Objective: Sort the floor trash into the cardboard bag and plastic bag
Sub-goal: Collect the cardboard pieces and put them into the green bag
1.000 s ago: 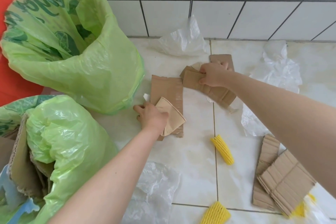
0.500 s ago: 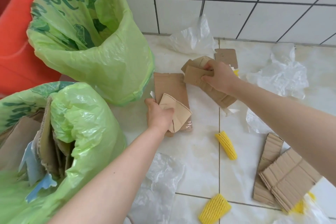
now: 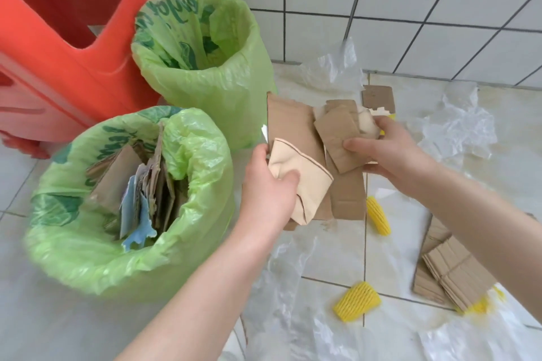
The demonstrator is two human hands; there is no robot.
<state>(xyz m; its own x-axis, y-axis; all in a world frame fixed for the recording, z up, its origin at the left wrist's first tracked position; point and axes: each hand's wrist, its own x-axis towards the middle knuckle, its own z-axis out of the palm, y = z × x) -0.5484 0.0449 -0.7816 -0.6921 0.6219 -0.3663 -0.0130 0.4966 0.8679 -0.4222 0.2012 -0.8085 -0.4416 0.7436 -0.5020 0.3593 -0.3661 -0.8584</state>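
Observation:
My left hand [image 3: 268,193] grips a pale folded paper piece [image 3: 308,184] together with a long brown cardboard strip [image 3: 289,123], lifted off the floor. My right hand [image 3: 390,149] holds several brown cardboard pieces [image 3: 337,132] just to the right, overlapping the left hand's stack. The near green bag [image 3: 190,155] at left holds upright cardboard and blue scraps. Behind it stands the far green bag [image 3: 234,88], its inside mostly hidden. Both hands hover right of the near bag.
An orange plastic stool [image 3: 58,47] stands at back left. More cardboard [image 3: 451,269] lies at right, and a small piece [image 3: 377,97] by the wall. Yellow foam nets [image 3: 356,300], [image 3: 378,215] and clear plastic sheets [image 3: 457,126], [image 3: 334,67], [image 3: 293,287] litter the tiled floor.
Both hands have lifted their cardboard off the floor and drawn it toward me and together. The view has swung left, bringing both bags and the stool more into sight.

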